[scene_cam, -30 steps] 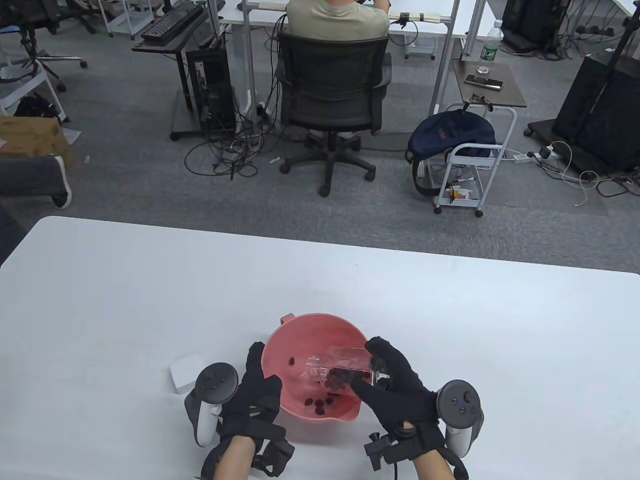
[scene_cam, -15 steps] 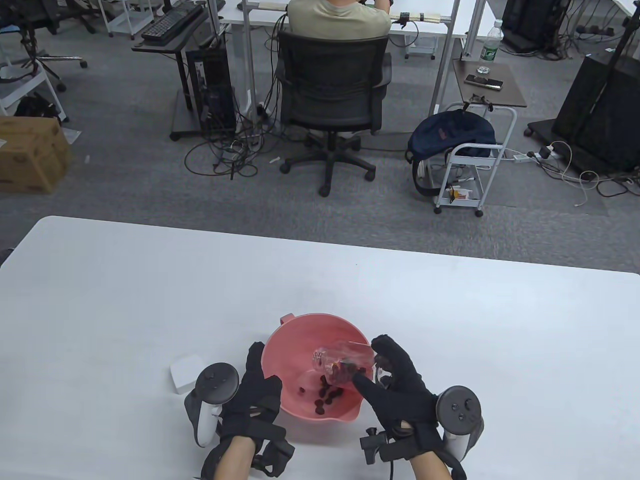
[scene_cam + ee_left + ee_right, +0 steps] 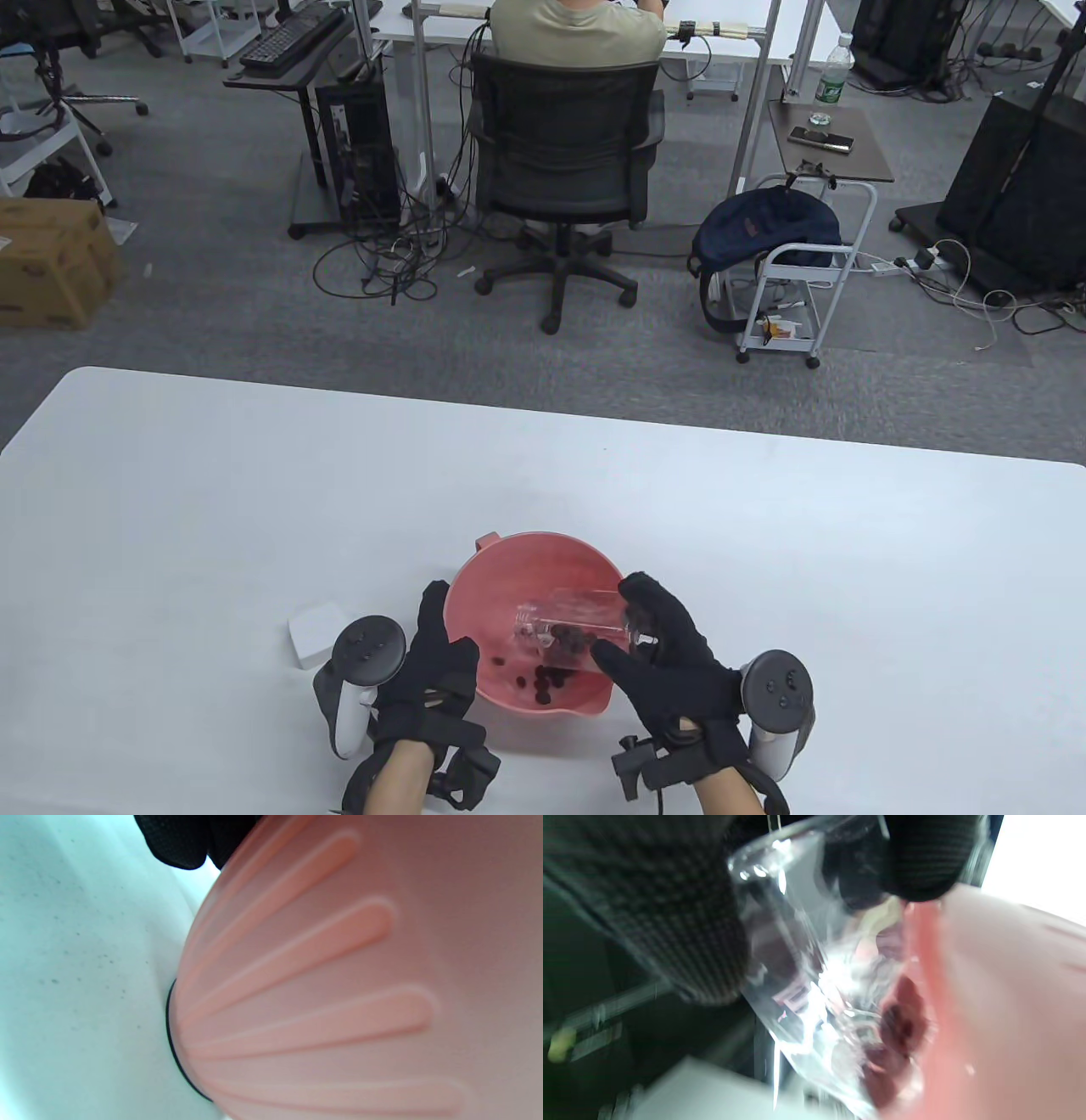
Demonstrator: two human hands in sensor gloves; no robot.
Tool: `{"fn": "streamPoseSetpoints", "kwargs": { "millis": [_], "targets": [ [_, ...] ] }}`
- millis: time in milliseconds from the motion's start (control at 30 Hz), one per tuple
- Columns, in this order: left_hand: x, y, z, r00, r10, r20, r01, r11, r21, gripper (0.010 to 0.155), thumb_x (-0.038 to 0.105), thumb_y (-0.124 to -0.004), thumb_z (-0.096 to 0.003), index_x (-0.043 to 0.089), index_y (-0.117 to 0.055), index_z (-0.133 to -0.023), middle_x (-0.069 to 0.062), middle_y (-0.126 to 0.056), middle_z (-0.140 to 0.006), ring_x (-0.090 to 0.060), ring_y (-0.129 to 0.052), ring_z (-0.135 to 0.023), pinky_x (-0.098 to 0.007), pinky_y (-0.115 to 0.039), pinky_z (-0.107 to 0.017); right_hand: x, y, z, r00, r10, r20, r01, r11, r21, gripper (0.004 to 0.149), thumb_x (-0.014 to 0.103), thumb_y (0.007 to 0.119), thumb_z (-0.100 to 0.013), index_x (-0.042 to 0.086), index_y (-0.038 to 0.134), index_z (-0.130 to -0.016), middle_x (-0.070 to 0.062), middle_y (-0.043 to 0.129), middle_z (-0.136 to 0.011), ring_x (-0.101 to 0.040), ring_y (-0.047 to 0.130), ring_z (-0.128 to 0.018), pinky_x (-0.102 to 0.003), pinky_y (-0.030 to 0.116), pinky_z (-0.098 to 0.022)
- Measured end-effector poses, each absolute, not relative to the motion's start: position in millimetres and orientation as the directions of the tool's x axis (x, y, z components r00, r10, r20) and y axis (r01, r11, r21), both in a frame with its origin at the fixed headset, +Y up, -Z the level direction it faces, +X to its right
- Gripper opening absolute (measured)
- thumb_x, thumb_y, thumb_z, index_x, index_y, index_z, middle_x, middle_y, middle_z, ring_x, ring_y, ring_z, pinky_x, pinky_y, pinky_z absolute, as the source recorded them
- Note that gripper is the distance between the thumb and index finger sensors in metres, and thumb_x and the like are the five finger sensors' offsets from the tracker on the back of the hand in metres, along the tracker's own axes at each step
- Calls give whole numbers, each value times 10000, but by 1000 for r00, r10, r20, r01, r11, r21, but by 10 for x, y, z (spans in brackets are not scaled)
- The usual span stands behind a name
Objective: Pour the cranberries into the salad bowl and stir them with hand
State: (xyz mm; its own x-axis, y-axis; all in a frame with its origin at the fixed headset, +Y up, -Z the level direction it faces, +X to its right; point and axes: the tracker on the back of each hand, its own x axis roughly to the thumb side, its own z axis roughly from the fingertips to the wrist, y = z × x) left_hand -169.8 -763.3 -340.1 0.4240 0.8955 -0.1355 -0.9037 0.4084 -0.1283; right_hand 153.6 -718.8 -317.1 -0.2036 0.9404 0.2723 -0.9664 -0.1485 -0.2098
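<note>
Now, pouring underway. Right hand (image 3: 679,671) has its grip clamped on the clear jar (image 3: 573,624), tipped mouth-down and leftward over the pink salad bowl (image 3: 551,560). Left hand (image 3: 433,662) rests flat against the bowl's outer wall, fingers straight, steadying it. Some cranberries (image 3: 543,677) lie on the bowl floor; more cling inside the jar. Judgement: tilt steeper, shake lightly, keep the mouth inside the rim. Jar glossy, transparent, cylindrical. Bowl matte plastic, ribbed outside, dark ring at its base, spout lip. Berries dark, wrinkled. White surface (image 3: 254,509), smooth.
</note>
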Motion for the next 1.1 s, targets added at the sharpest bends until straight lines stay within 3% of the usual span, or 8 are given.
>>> {"fn": "streamPoseSetpoints", "kwargs": {
  "millis": [300, 400, 500, 600, 700, 967, 1033, 1100],
  "targets": [
    [-1703, -7649, -3406, 406, 903, -142, -912, 389, -133, 777, 287, -658, -563, 242, -145, -1145, -112, -389, -1239, -391, -583, -1107, -537, -600, -781, 1547, -7205, -3202, -221, 933, 283, -974, -225, -21, 720, 579, 1026, -340, 458, 662, -949, 43, 727, -1071, -249, 801, -854, -325, 857, -466],
    [-1700, -7639, -3401, 424, 895, -135, -904, 409, -128, 777, 290, -660, -561, 240, -148, -1145, -110, -397, -1237, -390, -594, -1104, -535, -605, -779, 1536, -7168, -3166, -279, 917, 285, -948, -216, -234, 716, 507, 1063, -310, 425, 708, -927, 12, 736, -1053, -288, 779, -838, -343, 837, -428],
    [-1702, -7648, -3404, 405, 903, -143, -912, 388, -132, 775, 287, -657, -564, 241, -145, -1144, -114, -389, -1238, -393, -582, -1106, -538, -597, -782, 1536, -7199, -3196, -196, 940, 280, -979, -204, -2, 712, 586, 1031, -335, 458, 681, -943, 46, 739, -1065, -241, 801, -840, -289, 849, -432],
    [-1702, -7640, -3399, 424, 896, -135, -904, 408, -127, 779, 290, -661, -560, 240, -149, -1145, -112, -400, -1236, -391, -596, -1102, -536, -606, -778, 1547, -7170, -3164, -289, 916, 280, -945, -226, -236, 713, 514, 1061, -309, 421, 716, -925, 9, 746, -1048, -287, 788, -829, -320, 839, -406],
    [-1698, -7641, -3398, 408, 902, -143, -911, 392, -129, 775, 288, -657, -564, 241, -146, -1144, -114, -390, -1237, -393, -583, -1106, -538, -598, -781, 1546, -7202, -3194, -171, 945, 280, -984, -179, 1, 713, 581, 1033, -338, 446, 685, -945, 30, 743, -1063, -252, 810, -833, -288, 852, -416],
    [-1697, -7624, -3386, 428, 894, -134, -902, 413, -127, 777, 292, -658, -562, 240, -147, -1145, -114, -396, -1236, -390, -592, -1103, -536, -603, -779, 1547, -7182, -3150, -190, 942, 277, -959, -117, -259, 713, 501, 1064, -303, 401, 727, -923, -8, 745, -1045, -304, 798, -819, -368, 843, -419],
    [-1702, -7635, -3387, 405, 903, -142, -912, 388, -130, 776, 290, -657, -564, 242, -144, -1144, -114, -391, -1236, -391, -586, -1105, -539, -598, -780, 1564, -7163, -3178, -320, 909, 268, -946, -294, -132, 711, 584, 1030, -298, 466, 704, -918, 62, 761, -1044, -233, 828, -824, -300, 868, -426],
    [-1687, -7620, -3380, 409, 901, -142, -910, 393, -128, 775, 290, -654, -565, 243, -141, -1144, -112, -386, -1237, -393, -579, -1106, -539, -595, -782, 1534, -7212, -3171, -128, 957, 259, -992, -125, -29, 710, 567, 1028, -349, 445, 674, -952, 33, 715, -1078, -256, 794, -855, -327, 847, -464]
  ]
}}
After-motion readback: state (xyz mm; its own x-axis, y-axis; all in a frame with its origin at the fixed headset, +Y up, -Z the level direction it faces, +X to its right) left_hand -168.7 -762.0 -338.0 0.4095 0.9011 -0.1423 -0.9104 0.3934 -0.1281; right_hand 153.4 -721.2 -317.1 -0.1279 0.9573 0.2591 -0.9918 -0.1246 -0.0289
